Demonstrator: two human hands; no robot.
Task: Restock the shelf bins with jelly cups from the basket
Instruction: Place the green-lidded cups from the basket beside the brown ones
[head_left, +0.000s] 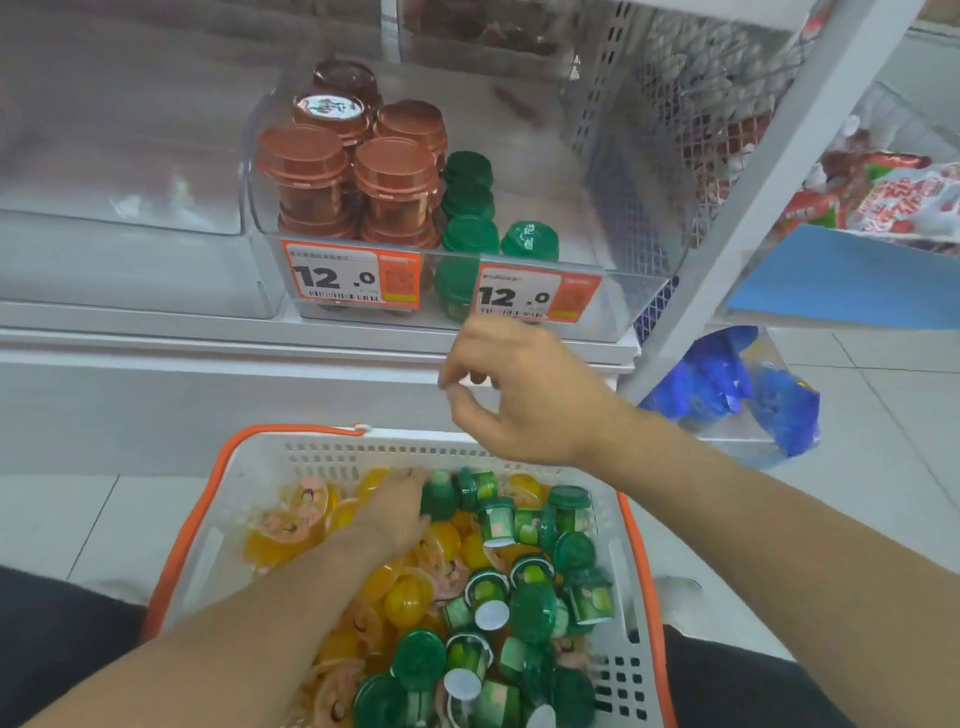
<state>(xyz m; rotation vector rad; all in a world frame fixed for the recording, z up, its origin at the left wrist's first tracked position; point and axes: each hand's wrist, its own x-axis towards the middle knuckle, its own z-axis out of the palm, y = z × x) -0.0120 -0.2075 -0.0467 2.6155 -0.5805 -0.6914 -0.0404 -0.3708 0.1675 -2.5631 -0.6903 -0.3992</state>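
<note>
Jelly cups (519, 587) fill the white basket (260, 467) with its orange rim at the bottom centre of the frame: yellow-orange ones heaped on its left side, green-lidded ones on its right, many tipped on their sides. The left hand (397, 506) reaches down into the basket at its far end, palm down on the pile where the two colours meet, fingertips against a green cup (439, 501); whether the fingers actually close round that cup cannot be told. The right hand (519, 389) hangs in the air above the far rim of the basket, in the middle of the frame, with its fingers loosely curled, thumb and forefinger tips near each other, and nothing held between them.

Above, in the upper centre, a clear shelf bin (649, 249) holds stacked brown-lidded cups (353, 176) on its left and a row of green-lidded cups (470, 208) beside them, with one more green cup (530, 241) standing just right of that row near the front. Two orange price tags (350, 275) reading 12.0 are fixed to the front of the bin. At the right edge of the frame lie blue packets (727, 379) low down and red-and-white bags (893, 197) higher up.
</note>
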